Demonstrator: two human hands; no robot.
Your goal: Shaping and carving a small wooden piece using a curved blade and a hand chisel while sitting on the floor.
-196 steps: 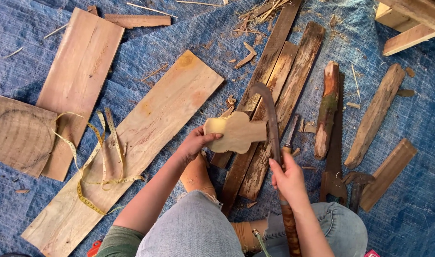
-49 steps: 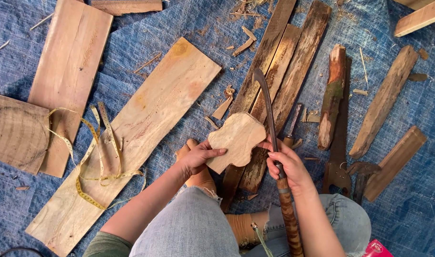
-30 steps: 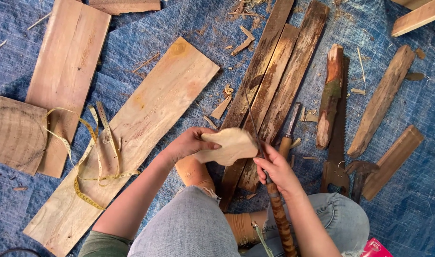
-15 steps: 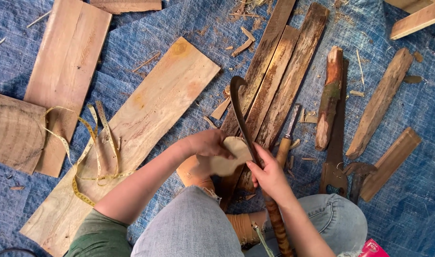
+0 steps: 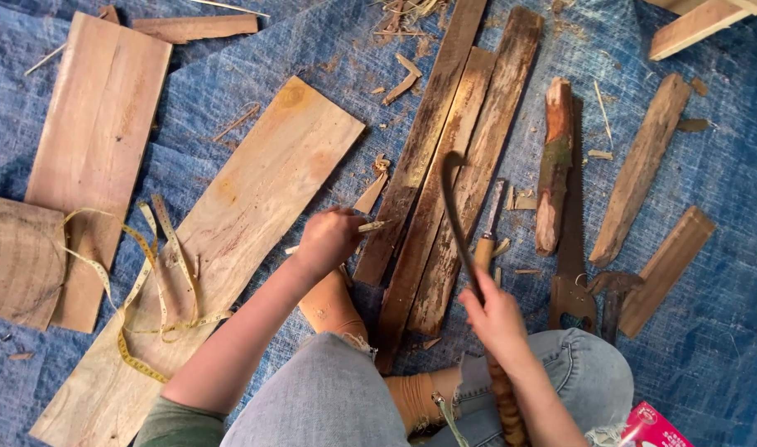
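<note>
Two hands work apart: the right hand [image 5: 496, 308] grips a curved machete [image 5: 454, 211] raised clear, while the left hand [image 5: 329, 240] pinches a thin wood sliver [image 5: 372, 225] over the plank [image 5: 229, 232].

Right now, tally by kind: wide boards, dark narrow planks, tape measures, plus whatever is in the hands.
Wide flat wooden boards: 3
Long dark weathered planks: 3
Yellow tape measure: 1
Curved dark blade, in right hand: 1
Thin wood sliver, in left hand: 1
Total: 9
</note>
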